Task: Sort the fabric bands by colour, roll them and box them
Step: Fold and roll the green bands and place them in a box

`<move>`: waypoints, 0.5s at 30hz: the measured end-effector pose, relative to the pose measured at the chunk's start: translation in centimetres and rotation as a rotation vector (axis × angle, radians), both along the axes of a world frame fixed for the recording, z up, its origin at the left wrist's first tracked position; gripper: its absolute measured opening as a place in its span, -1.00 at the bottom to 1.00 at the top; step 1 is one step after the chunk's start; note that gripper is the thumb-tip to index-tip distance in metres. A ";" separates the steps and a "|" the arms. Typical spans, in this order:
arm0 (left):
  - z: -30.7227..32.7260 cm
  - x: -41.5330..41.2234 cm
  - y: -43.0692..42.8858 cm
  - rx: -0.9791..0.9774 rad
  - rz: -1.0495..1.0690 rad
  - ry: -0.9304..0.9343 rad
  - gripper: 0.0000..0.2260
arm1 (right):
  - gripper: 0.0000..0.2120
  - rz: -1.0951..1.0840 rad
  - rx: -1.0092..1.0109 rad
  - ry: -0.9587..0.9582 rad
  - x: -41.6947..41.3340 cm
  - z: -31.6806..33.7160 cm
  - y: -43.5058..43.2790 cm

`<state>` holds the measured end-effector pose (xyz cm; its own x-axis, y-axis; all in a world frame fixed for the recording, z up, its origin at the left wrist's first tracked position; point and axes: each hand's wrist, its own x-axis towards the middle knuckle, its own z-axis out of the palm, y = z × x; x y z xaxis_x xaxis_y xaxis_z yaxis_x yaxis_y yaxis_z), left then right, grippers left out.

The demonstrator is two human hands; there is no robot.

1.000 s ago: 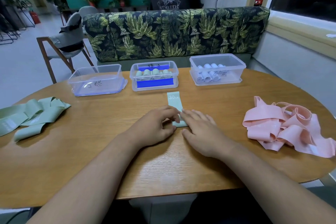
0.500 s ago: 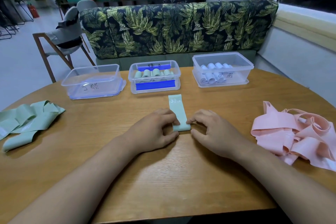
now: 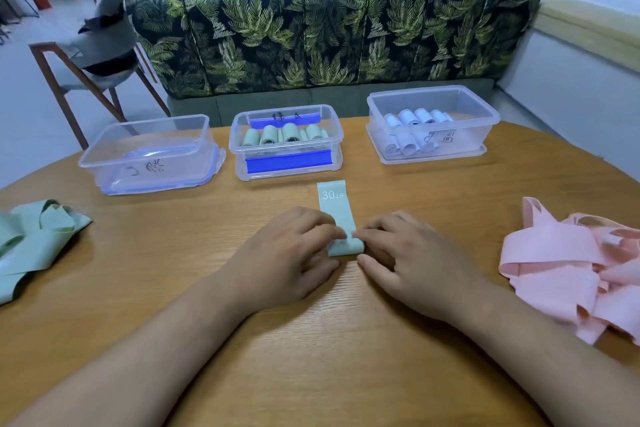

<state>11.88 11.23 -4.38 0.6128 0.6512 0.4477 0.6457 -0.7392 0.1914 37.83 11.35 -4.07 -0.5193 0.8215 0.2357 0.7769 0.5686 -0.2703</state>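
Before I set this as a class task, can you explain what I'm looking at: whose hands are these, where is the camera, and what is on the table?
No machine here: a person works with bare hands, filmed by one camera worn on the head, looking forward and down. The left hand and right hand pinch the near, rolled end of a pale green band marked 30 LB; that is the only grip. On the wooden table stand three clear boxes: the middle box holds green rolls, the right box whitish rolls, the left box shows none. At the left lie loose green bands, at the right pink bands.
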 end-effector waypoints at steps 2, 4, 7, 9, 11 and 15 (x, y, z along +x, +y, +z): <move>-0.1 0.0 0.1 0.018 -0.029 0.009 -0.79 | -0.59 -0.013 0.008 0.000 -0.1 -0.2 -0.3; -0.2 0.0 0.1 -0.003 -0.011 -0.007 -0.81 | -0.56 -0.027 0.012 -0.005 -0.3 -0.6 -0.5; -0.1 -0.1 0.0 -0.029 0.018 -0.035 -0.78 | -0.55 -0.038 0.010 0.061 -0.3 -0.8 -0.9; 0.0 -0.1 0.1 -0.047 0.035 -0.035 -0.77 | -0.66 -0.032 -0.001 0.202 -0.1 -0.4 -1.0; 0.0 -0.2 0.2 -0.063 0.059 -0.035 -0.75 | -0.75 -0.019 0.000 0.290 0.1 -0.2 -1.1; 0.0 -0.5 0.6 -0.091 0.092 -0.024 -0.69 | -0.74 0.014 -0.012 0.235 0.0 -0.4 -0.9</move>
<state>11.36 11.82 -4.39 0.5383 0.7426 0.3985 0.7043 -0.6561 0.2713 37.85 10.42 -4.50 -0.4627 0.8179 0.3419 0.6838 0.5747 -0.4495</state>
